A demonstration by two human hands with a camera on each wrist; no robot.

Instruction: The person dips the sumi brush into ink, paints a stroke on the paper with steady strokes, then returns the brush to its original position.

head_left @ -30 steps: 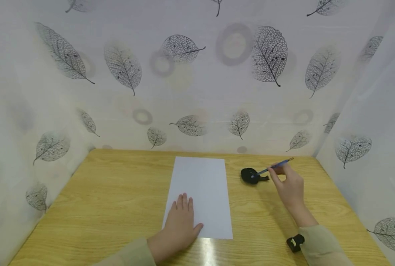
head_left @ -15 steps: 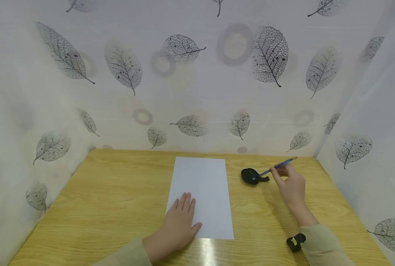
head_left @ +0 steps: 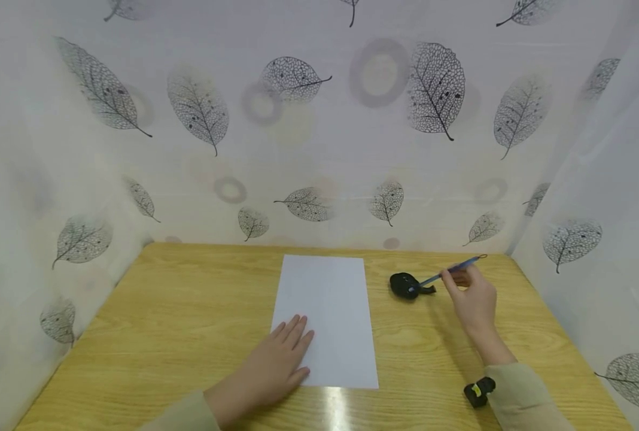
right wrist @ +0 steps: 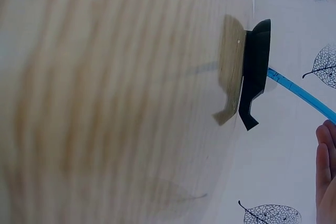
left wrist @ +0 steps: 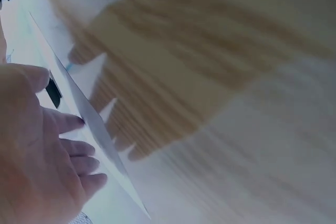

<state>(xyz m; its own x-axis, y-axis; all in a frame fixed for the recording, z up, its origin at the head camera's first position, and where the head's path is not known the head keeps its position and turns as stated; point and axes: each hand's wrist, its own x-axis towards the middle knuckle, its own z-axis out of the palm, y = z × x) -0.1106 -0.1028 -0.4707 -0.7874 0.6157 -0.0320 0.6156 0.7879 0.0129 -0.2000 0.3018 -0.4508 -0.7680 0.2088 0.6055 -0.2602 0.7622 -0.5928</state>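
Note:
In the head view my left hand (head_left: 270,366) lies across the lower left edge of a blank white sheet of paper (head_left: 330,299), its fingers straight. The left wrist view shows that hand (left wrist: 39,150) from the palm side, by the edge of the paper (left wrist: 94,127). My right hand (head_left: 477,300) pinches a blue calligraphy brush (head_left: 432,279) that has a loop at its upper end. Slanting down, the brush reaches into a small black ink dish (head_left: 402,284) with a short bent handle. In the right wrist view the dish's wall (right wrist: 256,59) hides the brush tip.
The wooden table (head_left: 190,311) is glossy and mirrors the hand and dish in the wrist views. Curtains (head_left: 319,155) printed with leaves stand along its back and sides. A small black device (head_left: 478,392) sits at my right sleeve.
My left hand has slid left and down, partly off the paper. The right hand has moved slightly right with the brush, and the brush's lower end has shifted right in the dish.

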